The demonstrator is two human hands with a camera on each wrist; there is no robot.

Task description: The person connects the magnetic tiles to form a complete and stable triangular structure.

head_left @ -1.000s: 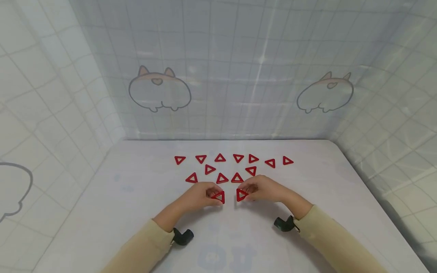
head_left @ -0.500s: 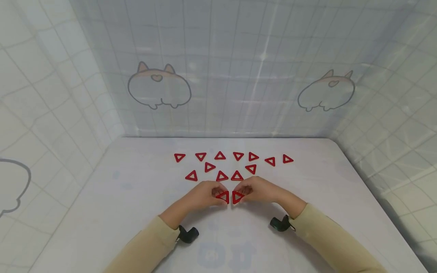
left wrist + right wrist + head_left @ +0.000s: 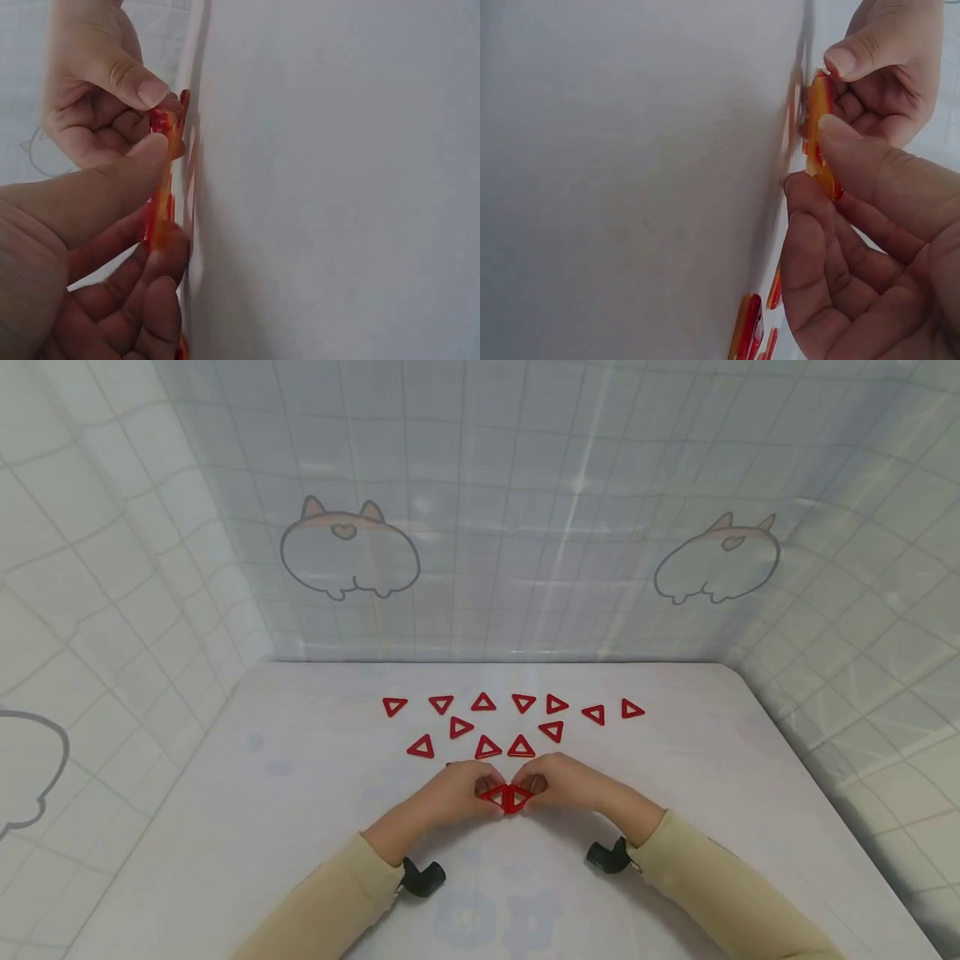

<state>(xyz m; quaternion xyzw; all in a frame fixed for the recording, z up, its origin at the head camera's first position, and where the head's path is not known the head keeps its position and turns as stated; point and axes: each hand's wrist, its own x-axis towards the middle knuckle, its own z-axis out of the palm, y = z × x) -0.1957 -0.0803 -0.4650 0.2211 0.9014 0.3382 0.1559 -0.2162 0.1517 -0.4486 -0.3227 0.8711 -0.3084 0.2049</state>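
Observation:
In the head view, my left hand [image 3: 450,795] pinches a red see-through triangle frame [image 3: 506,802] between thumb and fingers. My right hand [image 3: 573,783] pinches a matching triangle frame [image 3: 513,802] in the same way. Their straight sides meet edge to edge, with the points facing outward toward each palm. The left wrist view has the left thumb [image 3: 154,154] along the piece's edge, the right hand's fingertips just beyond. In the right wrist view the right thumb [image 3: 840,133] and forefinger grip the thin orange-red edge [image 3: 827,180], and the left hand is at the far end.
Behind the hands, several red triangle frames lie scattered in loose rows, among them one at the far left [image 3: 386,705], one at the far right [image 3: 624,708] and one in the near row [image 3: 521,754]. A tile-patterned curtain [image 3: 480,527] encloses the white table [image 3: 300,727].
Both hands have drawn toward each other, the left moving right and the right moving left. The gap between the two held triangles has closed. The triangles on the table keep their places.

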